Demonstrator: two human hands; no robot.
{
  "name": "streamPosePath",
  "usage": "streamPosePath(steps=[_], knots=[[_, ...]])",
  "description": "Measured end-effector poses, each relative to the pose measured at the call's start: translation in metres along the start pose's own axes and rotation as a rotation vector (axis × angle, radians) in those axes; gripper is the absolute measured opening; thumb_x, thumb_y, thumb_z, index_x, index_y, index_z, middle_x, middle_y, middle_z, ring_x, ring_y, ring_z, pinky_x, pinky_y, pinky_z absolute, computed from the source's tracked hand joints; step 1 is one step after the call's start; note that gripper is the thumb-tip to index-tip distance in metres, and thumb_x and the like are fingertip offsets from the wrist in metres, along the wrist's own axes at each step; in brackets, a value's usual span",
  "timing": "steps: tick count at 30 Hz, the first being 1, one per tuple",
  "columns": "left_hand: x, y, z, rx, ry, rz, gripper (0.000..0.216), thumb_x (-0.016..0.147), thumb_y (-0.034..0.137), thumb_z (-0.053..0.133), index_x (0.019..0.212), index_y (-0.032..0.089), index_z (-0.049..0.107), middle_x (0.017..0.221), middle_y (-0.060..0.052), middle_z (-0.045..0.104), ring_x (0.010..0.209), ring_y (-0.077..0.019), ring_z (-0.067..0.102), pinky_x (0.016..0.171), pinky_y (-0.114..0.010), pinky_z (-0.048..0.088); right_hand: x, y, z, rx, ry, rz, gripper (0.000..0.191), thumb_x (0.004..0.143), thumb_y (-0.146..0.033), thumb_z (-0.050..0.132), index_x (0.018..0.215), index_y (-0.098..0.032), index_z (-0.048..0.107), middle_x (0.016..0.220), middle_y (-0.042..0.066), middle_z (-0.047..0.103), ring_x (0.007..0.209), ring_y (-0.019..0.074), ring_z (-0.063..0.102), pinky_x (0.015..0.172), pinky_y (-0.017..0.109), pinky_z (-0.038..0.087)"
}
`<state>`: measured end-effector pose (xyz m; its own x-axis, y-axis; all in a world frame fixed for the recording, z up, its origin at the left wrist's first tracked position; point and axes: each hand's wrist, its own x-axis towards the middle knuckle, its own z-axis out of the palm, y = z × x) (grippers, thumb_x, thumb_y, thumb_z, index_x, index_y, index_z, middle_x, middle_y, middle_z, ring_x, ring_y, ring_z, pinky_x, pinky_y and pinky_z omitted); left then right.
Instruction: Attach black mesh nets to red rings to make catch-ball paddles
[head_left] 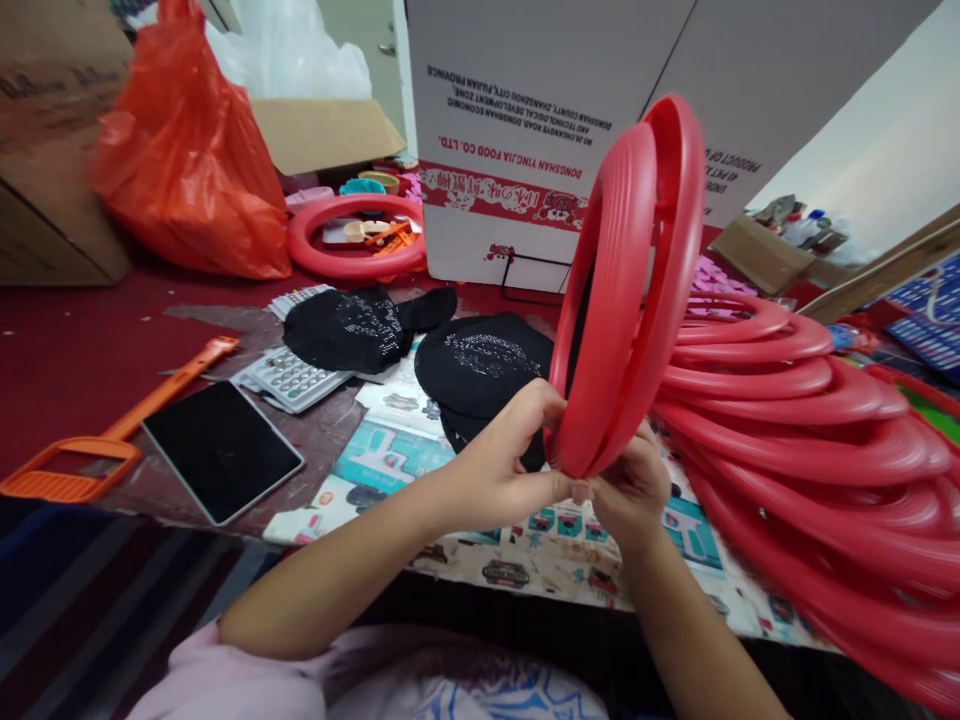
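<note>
Cluttered surface [67, 340] had a stack of red rings [810, 430] slumped at right, while left hand [502, 455] and right hand [630, 490] were both clamped on the lower rim of an upright ring pair [622, 280] (looked only part-mated, gapped at top).

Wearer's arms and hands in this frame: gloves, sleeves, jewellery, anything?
No gloves: left hand and right hand are both bare, with no ring, watch or bracelet visible. Forearms are uncovered. A pale pink sleeve, as it seems, starts near the left elbow at the bottom edge, beside white fabric with blue print.
</note>
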<state>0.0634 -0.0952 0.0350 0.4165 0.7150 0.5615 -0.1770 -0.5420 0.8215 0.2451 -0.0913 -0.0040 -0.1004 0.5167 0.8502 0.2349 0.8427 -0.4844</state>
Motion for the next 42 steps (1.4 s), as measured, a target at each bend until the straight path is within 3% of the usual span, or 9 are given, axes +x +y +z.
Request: streamPosePath(steps=[7,17,23,42], knots=[[0.001,0.004,-0.004,0.085,-0.014,0.074,0.038,0.076,0.022,0.078,0.103,0.021,0.052,0.096,-0.004,0.052,0.084,-0.0167,0.052,0.073,-0.03,0.043,0.006,-0.007,-0.005,-0.053,-0.039,-0.035,0.034,0.077,-0.046,0.076,0.104,-0.027,0.067,0.098,0.006,0.066,0.089,0.0219,0.066,0.074,0.038,0.058],[-0.003,0.0,-0.001,0.069,0.038,0.073,0.042,0.073,0.016,0.079,0.106,0.021,0.052,0.102,-0.005,0.05,0.087,-0.0177,0.054,0.075,-0.032,0.045,0.004,-0.011,-0.005,-0.074,-0.019,-0.021,0.049,0.079,-0.043,0.075,0.124,-0.028,0.063,0.107,0.008,0.064,0.095,0.0214,0.065,0.079,0.036,0.058],[-0.003,0.003,-0.003,0.074,0.022,0.07,0.04,0.075,0.014,0.077,0.105,0.021,0.052,0.101,-0.005,0.053,0.092,-0.0202,0.055,0.08,-0.034,0.047,0.002,-0.011,-0.004,-0.067,-0.049,0.019,0.042,0.078,-0.047,0.075,0.114,-0.027,0.068,0.104,0.008,0.067,0.092,0.0229,0.068,0.078,0.039,0.06],[-0.002,-0.003,-0.001,0.075,0.018,0.073,0.043,0.073,0.023,0.081,0.103,0.021,0.052,0.098,-0.004,0.052,0.082,-0.0157,0.052,0.07,-0.029,0.046,0.008,-0.014,-0.006,-0.015,-0.092,0.009,0.031,0.078,-0.043,0.076,0.102,-0.025,0.069,0.096,0.006,0.065,0.087,0.0207,0.064,0.074,0.035,0.056]])
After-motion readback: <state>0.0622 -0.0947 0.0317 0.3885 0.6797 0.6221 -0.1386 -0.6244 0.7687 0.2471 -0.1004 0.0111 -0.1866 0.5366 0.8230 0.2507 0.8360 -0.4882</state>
